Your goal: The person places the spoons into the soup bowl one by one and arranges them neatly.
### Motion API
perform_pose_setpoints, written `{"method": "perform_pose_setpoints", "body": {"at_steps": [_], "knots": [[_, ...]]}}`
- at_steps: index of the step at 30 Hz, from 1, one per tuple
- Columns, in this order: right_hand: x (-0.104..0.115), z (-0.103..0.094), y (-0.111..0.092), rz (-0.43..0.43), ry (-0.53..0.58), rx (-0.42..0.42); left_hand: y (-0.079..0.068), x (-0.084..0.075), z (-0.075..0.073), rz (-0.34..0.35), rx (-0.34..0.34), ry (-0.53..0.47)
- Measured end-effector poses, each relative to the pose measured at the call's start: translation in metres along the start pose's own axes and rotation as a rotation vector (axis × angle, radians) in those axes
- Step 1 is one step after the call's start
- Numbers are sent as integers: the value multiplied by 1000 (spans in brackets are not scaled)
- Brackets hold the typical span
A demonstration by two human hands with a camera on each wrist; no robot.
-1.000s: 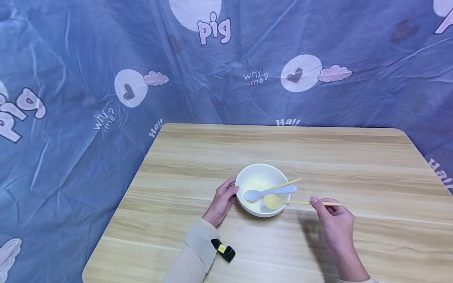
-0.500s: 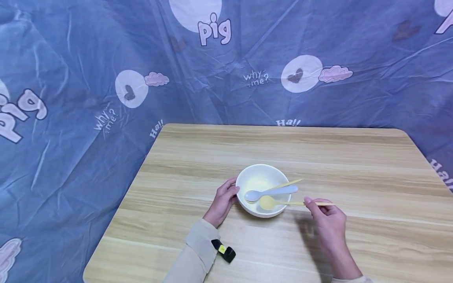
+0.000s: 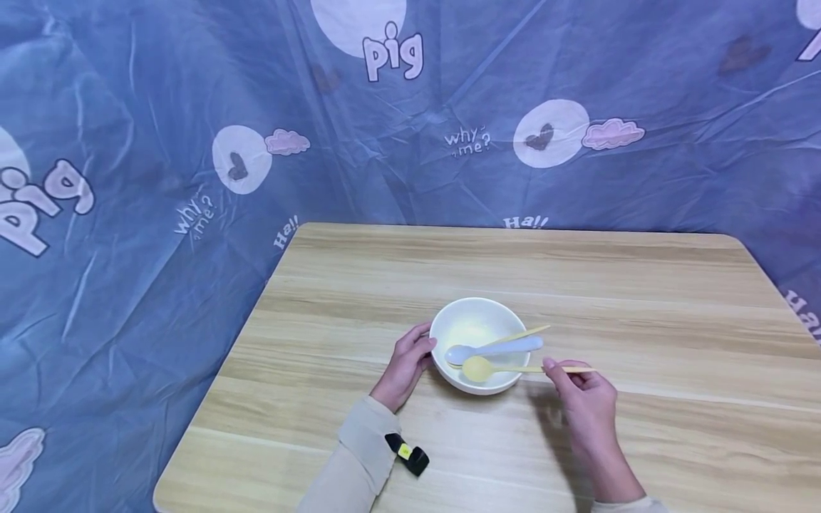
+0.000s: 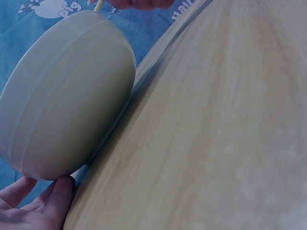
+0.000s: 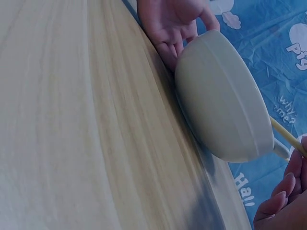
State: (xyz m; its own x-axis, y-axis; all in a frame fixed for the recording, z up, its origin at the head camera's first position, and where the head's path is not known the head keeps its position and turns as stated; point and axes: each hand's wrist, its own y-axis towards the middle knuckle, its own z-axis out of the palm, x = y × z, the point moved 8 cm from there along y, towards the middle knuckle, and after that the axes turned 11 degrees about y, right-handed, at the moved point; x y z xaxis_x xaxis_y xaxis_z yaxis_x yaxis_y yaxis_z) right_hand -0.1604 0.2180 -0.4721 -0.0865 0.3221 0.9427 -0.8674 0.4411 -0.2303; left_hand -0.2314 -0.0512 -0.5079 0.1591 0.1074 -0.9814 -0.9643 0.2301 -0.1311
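Note:
A white bowl [image 3: 471, 320] stands on the table. My left hand [image 3: 403, 367] holds it at the left side, with the thumb at the rim and the fingers against the outer wall, as the right wrist view also shows. Between thumb and fingers, my right hand [image 3: 591, 407] pinches a yellow spoon [image 3: 477, 369] by its handle. That spoon's head is over the bowl's near inside. A pale blue spoon [image 3: 509, 346] leans in the bowl, its handle past the right rim. Beneath it lies another yellow utensil [image 3: 536, 330], its lower end mostly covered.
The wood-grain table [image 3: 359, 285] has rounded corners. Behind and left of it hangs a blue printed cloth [image 3: 385, 142]. A black strap with a yellow tag [image 3: 407, 454] is at the left sleeve cuff.
My right hand has moved left with the yellow spoon, bringing the spoon's head further across the bowl. The left hand stays at the bowl, and the other utensils lie as before.

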Motion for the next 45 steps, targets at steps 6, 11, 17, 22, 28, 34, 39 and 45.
{"method": "perform_pose_setpoints", "body": {"at_steps": [6,11,17,22,28,34,39,45], "knots": [[-3,5,-1,5,8,7,1,0,0,2,11,1],[-6,9,-2,-9,-10,11,0,-1,0,-1,11,-4],[-9,12,-1,-20,-32,19,0,0,0,2,3,-6],[-13,14,-1,-12,-37,18,1,1,-1,0,-2,-8],[-17,20,-2,-22,-56,35,1,0,-1,0,-1,-10],[-21,25,-4,-25,-78,49,2,1,-2,-2,-3,-22],[-22,26,-3,-25,-98,53,2,2,-2,-3,-7,-36],[-22,27,-3,-30,-129,49,2,3,-3,-6,-6,-33]]}}
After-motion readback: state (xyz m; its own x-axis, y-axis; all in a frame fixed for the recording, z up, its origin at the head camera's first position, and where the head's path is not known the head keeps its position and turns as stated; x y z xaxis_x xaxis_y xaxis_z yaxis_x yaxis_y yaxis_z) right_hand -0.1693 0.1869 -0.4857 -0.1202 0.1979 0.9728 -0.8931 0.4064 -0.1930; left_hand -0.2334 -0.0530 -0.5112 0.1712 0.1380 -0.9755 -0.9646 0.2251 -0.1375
